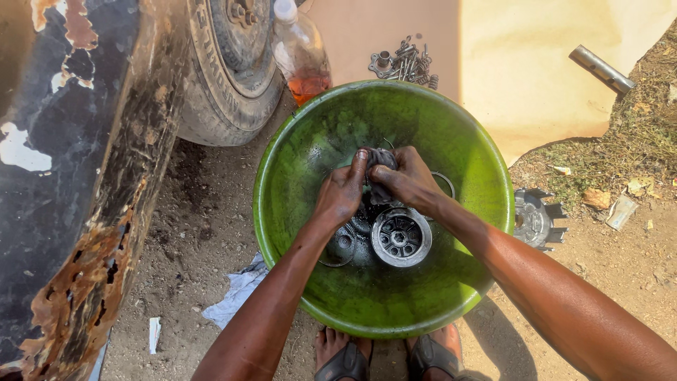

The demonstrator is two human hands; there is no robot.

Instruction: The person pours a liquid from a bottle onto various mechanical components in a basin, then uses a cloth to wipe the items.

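A dark part (379, 176) was gripped by both hands over the green basin (465, 141).
The left hand (342, 194) and right hand (409, 180) were closed on it; the round hub (400, 236) lay unwashed below.

We are squatting on sunlit dirt ground (190, 233); a rusty vehicle body (77, 176), its tyre (229, 77) and cardboard (522, 63) are flanking us.

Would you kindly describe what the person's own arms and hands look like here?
Both forearms are bare, with no sleeves in view. The left hand and right hand wear no gloves, rings or watch. Both look wet and glossy, with dark grime on the fingers.
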